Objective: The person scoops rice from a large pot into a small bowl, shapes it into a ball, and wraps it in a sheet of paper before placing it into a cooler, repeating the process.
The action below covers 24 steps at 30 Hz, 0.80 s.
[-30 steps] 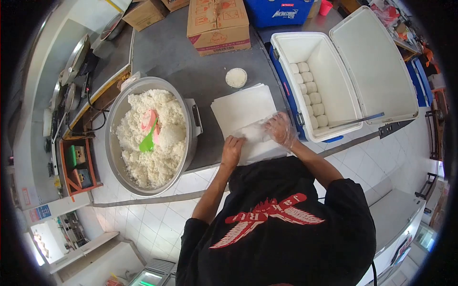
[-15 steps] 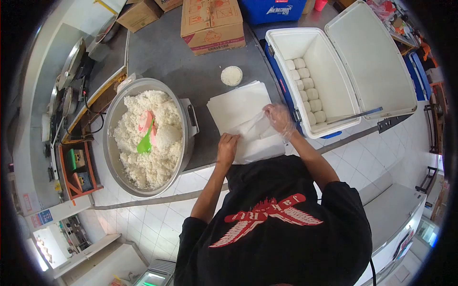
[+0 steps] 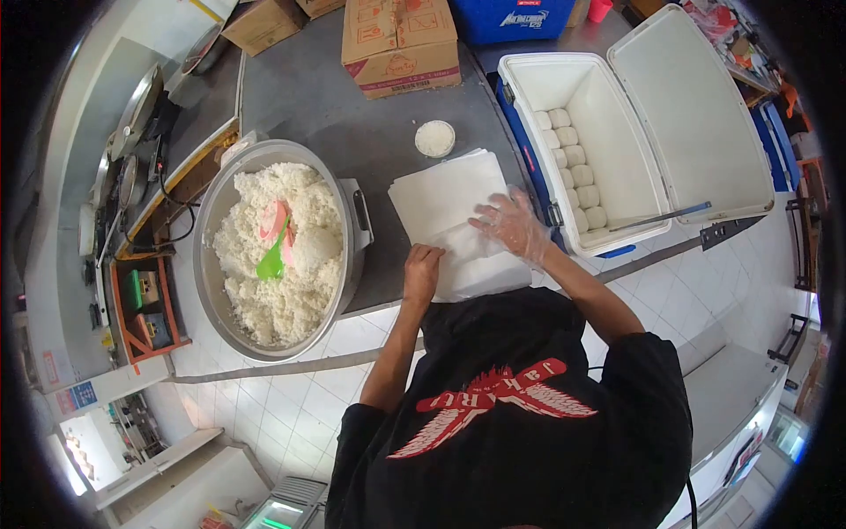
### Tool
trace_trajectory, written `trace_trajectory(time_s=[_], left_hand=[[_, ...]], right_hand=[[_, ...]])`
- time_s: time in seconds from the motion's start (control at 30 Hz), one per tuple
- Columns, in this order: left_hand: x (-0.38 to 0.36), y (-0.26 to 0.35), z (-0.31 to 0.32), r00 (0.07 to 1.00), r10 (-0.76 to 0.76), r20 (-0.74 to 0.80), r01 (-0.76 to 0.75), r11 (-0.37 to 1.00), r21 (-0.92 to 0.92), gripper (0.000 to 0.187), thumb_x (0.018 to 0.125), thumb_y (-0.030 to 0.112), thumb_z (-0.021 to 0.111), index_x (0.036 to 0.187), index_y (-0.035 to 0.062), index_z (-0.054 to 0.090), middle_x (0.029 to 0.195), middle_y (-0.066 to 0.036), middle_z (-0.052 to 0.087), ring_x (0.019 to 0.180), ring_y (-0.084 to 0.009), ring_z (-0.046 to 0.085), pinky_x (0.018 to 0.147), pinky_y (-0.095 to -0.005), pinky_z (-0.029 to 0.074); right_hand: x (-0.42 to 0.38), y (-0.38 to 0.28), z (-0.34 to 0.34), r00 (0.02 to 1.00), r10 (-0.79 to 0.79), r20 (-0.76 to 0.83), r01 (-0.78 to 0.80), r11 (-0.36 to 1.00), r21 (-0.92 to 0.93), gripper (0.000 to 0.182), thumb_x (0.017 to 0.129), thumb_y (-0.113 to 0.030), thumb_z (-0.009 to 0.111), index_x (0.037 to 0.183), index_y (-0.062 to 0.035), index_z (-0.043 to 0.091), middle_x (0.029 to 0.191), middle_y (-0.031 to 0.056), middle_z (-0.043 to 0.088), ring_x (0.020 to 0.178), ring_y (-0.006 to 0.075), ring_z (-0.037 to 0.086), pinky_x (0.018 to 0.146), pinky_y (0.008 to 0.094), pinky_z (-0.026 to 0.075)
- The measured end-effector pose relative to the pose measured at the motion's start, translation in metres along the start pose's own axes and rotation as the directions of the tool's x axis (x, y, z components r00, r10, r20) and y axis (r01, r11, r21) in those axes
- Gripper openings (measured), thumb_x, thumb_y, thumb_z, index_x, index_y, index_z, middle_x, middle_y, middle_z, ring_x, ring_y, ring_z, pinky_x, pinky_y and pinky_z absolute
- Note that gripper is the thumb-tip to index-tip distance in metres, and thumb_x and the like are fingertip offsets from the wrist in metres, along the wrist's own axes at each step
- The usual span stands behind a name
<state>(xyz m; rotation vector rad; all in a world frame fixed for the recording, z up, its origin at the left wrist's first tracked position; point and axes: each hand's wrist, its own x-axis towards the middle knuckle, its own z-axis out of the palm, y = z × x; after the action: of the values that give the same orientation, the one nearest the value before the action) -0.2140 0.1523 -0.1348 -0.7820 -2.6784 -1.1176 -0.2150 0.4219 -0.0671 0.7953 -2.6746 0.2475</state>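
Observation:
A stack of white paper sheets lies on the grey counter. My left hand, bare, has its fingers closed at the stack's left edge; what they pinch is too small to make out. Over the right part of the sheets my right hand, in a clear plastic glove, has its fingers spread. Left of the paper stands a large metal pot of white rice, with a green spatula and a pink one on it. A small bowl of rice sits just behind the sheets.
An open white cooler at the right holds several wrapped white bundles, with a long rod across its near end. A cardboard box and a blue cooler stand at the back. Pans line the left side.
My right hand has opened from its closed hold on a lifted paper, and its fingers now spread over the stack. The paper lies flatter. The view has shifted slightly.

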Motion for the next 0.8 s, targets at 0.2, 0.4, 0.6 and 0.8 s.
trace_trajectory(time_s=[0.2, 0.4, 0.6, 0.8], left_hand=[[-0.001, 0.002, -0.007, 1.0, -0.007, 0.007, 0.007, 1.0, -0.023, 0.017, 0.077, -0.005, 0.069, 0.091, 0.0023, 0.075, 0.09, -0.011, 0.07, 0.088, -0.0306, 0.065, 0.081, -0.0414, 0.055], [-0.002, -0.01, -0.007, 0.995, 0.087, 0.046, -0.087, 0.996, 0.017, 0.019, 0.077, -0.003, 0.068, 0.094, 0.0036, 0.075, 0.091, -0.01, 0.07, 0.09, -0.0307, 0.064, 0.085, -0.0417, 0.055], [0.001, -0.01, -0.002, 0.988, 0.087, 0.129, -0.087, 0.996, -0.007, 0.02, 0.077, -0.003, 0.067, 0.095, 0.0038, 0.074, 0.09, -0.011, 0.069, 0.091, -0.0317, 0.064, 0.085, -0.0424, 0.054], [0.001, -0.005, 0.011, 0.973, 0.074, 0.221, -0.076, 0.997, 0.001, 0.019, 0.081, 0.004, 0.068, 0.099, 0.0003, 0.071, 0.092, -0.014, 0.068, 0.094, -0.0343, 0.063, 0.091, -0.0441, 0.052]], right_hand=[[-0.033, 0.011, 0.047, 0.995, 0.0, 0.104, -0.015, 0.989, 0.144, 0.013, 0.082, -0.022, 0.066, 0.093, -0.018, 0.072, 0.094, -0.002, 0.067, 0.101, 0.0223, 0.059, 0.102, 0.046, 0.041], [-0.056, 0.01, 0.061, 0.998, 0.069, 0.008, -0.069, 0.967, 0.246, 0.014, 0.08, -0.021, 0.066, 0.092, -0.0151, 0.072, 0.094, 0.0002, 0.066, 0.102, 0.0234, 0.06, 0.095, 0.0445, 0.046], [-0.065, 0.004, 0.073, 0.999, 0.026, -0.041, -0.016, 0.974, 0.224, 0.014, 0.082, -0.021, 0.063, 0.09, -0.0137, 0.071, 0.099, 0.0045, 0.067, 0.103, 0.0272, 0.061, 0.096, 0.0448, 0.048], [-0.052, -0.005, 0.049, 0.967, 0.049, 0.249, -0.114, 0.961, 0.252, 0.023, 0.083, -0.029, 0.064, 0.098, -0.0135, 0.073, 0.107, 0.0073, 0.069, 0.112, 0.0293, 0.061, 0.101, 0.0475, 0.045]])
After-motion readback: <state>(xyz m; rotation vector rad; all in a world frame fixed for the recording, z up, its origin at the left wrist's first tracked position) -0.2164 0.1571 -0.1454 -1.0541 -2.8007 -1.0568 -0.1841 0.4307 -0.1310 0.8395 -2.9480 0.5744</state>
